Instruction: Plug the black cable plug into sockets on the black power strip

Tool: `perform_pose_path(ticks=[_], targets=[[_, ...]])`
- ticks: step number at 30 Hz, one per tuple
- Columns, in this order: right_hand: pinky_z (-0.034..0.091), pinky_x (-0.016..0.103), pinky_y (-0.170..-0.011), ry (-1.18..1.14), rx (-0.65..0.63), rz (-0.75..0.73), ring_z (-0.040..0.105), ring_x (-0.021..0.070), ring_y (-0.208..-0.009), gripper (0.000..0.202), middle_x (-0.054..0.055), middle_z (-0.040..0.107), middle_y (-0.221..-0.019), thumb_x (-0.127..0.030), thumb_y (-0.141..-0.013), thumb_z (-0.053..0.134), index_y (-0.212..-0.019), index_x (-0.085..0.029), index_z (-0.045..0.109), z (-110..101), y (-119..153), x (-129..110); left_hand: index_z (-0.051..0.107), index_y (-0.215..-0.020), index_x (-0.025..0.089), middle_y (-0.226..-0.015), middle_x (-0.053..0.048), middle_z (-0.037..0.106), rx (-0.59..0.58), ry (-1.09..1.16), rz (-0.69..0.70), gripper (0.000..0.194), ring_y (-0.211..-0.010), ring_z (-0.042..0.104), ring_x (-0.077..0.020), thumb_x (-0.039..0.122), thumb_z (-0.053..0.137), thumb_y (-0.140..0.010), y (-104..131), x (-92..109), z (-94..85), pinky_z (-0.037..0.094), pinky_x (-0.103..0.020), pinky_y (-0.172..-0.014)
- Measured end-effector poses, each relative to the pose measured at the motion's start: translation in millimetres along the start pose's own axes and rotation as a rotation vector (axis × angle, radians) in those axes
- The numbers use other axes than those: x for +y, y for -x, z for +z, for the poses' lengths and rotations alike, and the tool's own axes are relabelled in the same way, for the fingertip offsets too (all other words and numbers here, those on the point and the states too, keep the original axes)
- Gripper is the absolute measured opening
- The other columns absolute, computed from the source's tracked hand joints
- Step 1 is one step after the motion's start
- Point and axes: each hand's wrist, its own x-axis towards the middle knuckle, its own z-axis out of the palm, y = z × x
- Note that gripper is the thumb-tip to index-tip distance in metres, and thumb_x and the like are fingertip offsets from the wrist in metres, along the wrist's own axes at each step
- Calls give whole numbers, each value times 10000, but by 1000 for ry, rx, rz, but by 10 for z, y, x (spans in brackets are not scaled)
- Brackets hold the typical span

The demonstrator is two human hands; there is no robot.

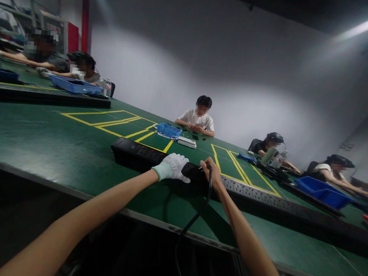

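Observation:
A long black power strip [134,148] with rows of sockets lies on the green table in front of me. My left hand [174,165], in a white glove with a pale green cuff, grips the strip from above, its fingers over the far side and its thumb on the near side. Just to the right, my bare right hand [211,172] is closed around a black plug, held above the strip with metal prongs pointing left. From this hand a black cable [206,201] hangs down over the table's front edge. My fingers hide most of the plug.
Yellow tape [116,127] marks boxes on the green table [56,147]. Beyond the strip are a blue basket [169,130] and a white power strip [186,142]. A blue tray [322,191] stands right, another blue tray [75,85] left. Several people sit around the table.

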Motion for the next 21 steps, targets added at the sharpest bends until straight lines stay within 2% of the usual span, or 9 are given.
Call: perform_pose_path(ticks=[10, 21], targets=[[303, 224, -539, 28, 11, 54, 472, 140, -531, 372, -33, 513, -575, -599, -813, 431, -711, -242, 448, 28, -50, -24, 563, -948, 167, -872, -108, 606, 13, -15, 2, 792, -813, 595, -285, 856, 443, -575, -3, 12, 5, 394, -378, -721], [286, 223, -530, 36, 19, 30, 462, 136, -532, 340, -42, 486, -559, -568, -795, 462, -713, -237, 460, 15, -36, -24, 550, -968, 172, -883, -100, 595, 24, -20, 8, 789, -824, 587, -283, 852, 445, -582, 39, 38, -16, 387, -377, -725]])
